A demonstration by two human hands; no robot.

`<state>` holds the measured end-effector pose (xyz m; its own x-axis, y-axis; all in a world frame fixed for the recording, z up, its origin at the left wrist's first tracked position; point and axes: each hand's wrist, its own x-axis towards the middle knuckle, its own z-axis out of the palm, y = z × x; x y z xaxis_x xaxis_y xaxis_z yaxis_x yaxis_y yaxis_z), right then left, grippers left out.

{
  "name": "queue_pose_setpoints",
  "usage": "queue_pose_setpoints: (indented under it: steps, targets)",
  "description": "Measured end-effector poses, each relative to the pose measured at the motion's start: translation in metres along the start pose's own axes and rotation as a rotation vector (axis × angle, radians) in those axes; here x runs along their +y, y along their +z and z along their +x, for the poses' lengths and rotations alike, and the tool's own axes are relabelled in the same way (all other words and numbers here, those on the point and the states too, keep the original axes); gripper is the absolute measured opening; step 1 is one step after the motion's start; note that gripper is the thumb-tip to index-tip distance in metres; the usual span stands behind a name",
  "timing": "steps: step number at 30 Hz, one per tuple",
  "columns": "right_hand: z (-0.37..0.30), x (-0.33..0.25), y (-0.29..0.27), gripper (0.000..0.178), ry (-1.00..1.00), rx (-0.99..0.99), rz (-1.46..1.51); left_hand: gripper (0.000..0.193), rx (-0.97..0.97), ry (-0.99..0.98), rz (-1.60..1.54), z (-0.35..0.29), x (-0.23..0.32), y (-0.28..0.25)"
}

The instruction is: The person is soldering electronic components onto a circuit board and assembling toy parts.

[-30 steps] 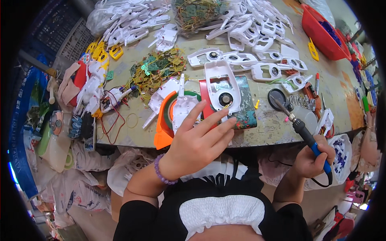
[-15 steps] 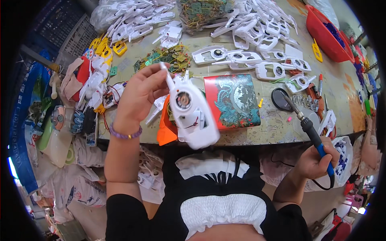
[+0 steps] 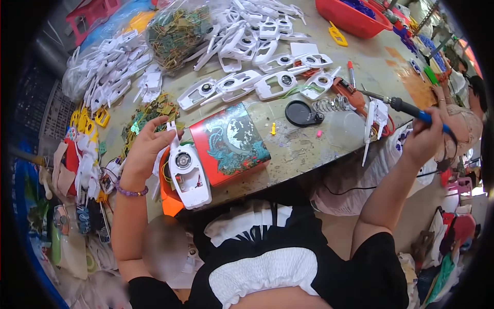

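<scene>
My left hand (image 3: pixel 146 149) grips the antenna end of a white plastic toy-phone housing (image 3: pixel 193 180) with a round speaker in it. The housing is tilted over an orange container (image 3: pixel 169 198), at the left side of a red and teal patterned box (image 3: pixel 226 139). My right hand (image 3: pixel 424 136) is wrapped round the blue handle of a soldering iron (image 3: pixel 404 107). The iron points left, its tip above the table near a coiled metal spring (image 3: pixel 332 104). A round black dish (image 3: pixel 302 113) lies left of the spring.
Several white housings (image 3: pixel 278 82) lie in a row behind the box, with larger heaps beyond. A bag of green circuit boards (image 3: pixel 177 36), loose wired boards (image 3: pixel 159 110) and a red basin (image 3: pixel 355 20) stand around. Another person (image 3: pixel 463 110) sits at the right.
The view has swung, so the table appears shifted left. My right hand has raised the soldering iron away from the black dish. The white housing is now nearer the box's left side, still held.
</scene>
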<state>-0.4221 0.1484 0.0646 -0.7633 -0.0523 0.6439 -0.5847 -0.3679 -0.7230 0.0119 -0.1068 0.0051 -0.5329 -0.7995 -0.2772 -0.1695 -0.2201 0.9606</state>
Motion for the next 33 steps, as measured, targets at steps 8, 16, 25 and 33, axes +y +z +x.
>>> queue_pose_setpoints:
  steps: [8, 16, 25, 33]
  targets:
    - [-0.044, 0.026, 0.071, 0.019, 0.36, -0.575, -0.235, 0.033, 0.233, 0.128, -0.099, -0.063, 0.01, -0.007]
    - [-0.136, 0.059, 0.027, 0.025, 0.094, -0.355, -0.273, 0.03, 0.33, 0.532, -0.227, -0.185, 0.025, -0.072]
    - [-0.232, 0.006, 0.007, 0.025, 0.091, -0.875, 0.165, 0.019, 0.607, -0.509, 0.271, -0.285, -0.138, -0.142]
    - [-0.252, 0.006, 0.022, 0.028, 0.139, -1.192, 0.413, 0.028, 1.392, -0.39, 1.02, -0.327, -0.304, -0.136]
